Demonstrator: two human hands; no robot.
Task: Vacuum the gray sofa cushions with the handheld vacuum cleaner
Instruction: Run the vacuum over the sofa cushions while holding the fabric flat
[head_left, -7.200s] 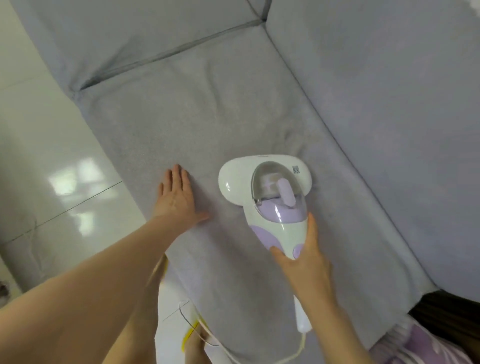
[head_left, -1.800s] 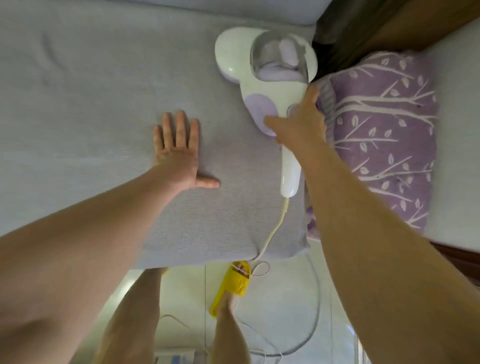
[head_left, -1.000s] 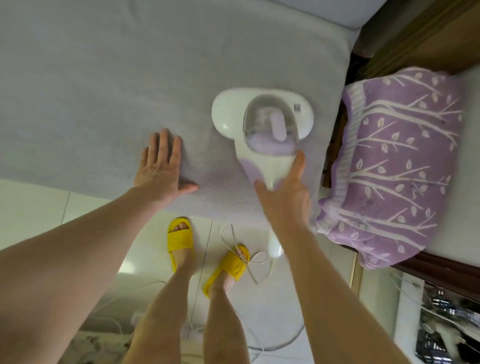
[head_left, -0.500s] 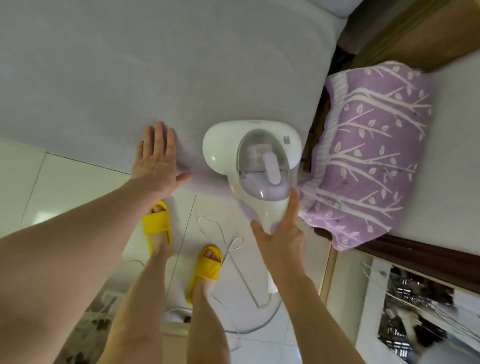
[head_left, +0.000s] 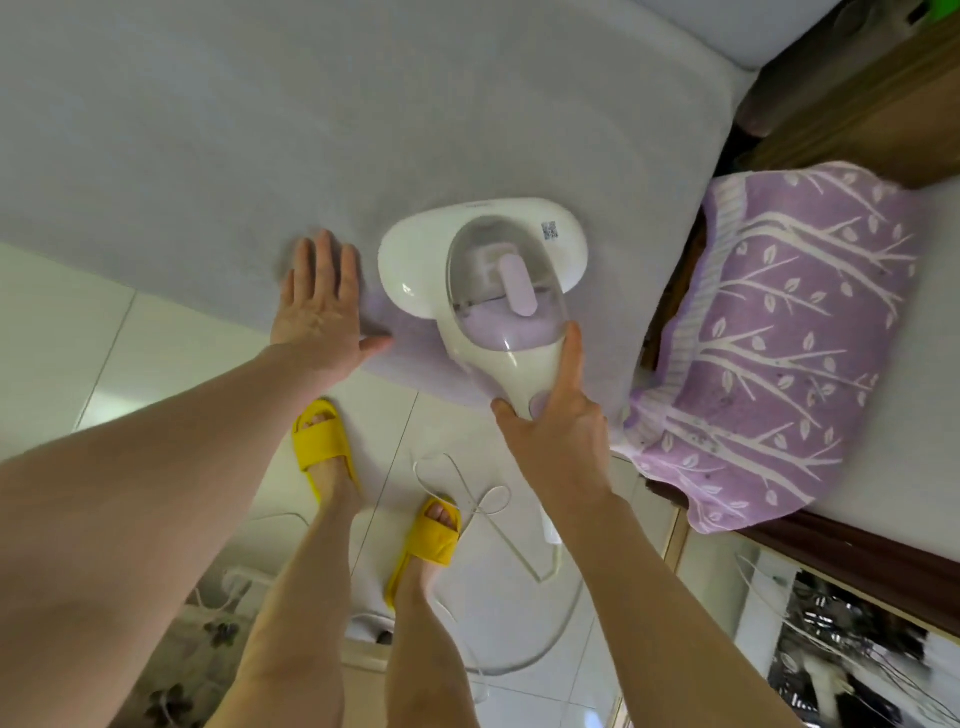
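The white and lilac handheld vacuum cleaner (head_left: 483, 270) lies flat on the gray sofa cushion (head_left: 363, 119), its wide head near the cushion's front edge and its handle sticking out over the floor. My right hand (head_left: 553, 421) grips the handle, index finger stretched along the clear dust cup. My left hand (head_left: 319, 306) presses flat on the cushion just left of the vacuum head, fingers straight, thumb out. The vacuum's white cord (head_left: 498, 519) loops down onto the floor.
A purple blanket with a white tree pattern (head_left: 779, 338) lies to the right on a wooden-framed seat (head_left: 852, 551). Below are white floor tiles (head_left: 104, 343) and my feet in yellow slippers (head_left: 322, 447). A cluttered glass surface (head_left: 857, 649) shows at the bottom right.
The vacuum has been drawn toward the cushion's front edge and then pushed a little forward again. My left hand stays flat beside it.
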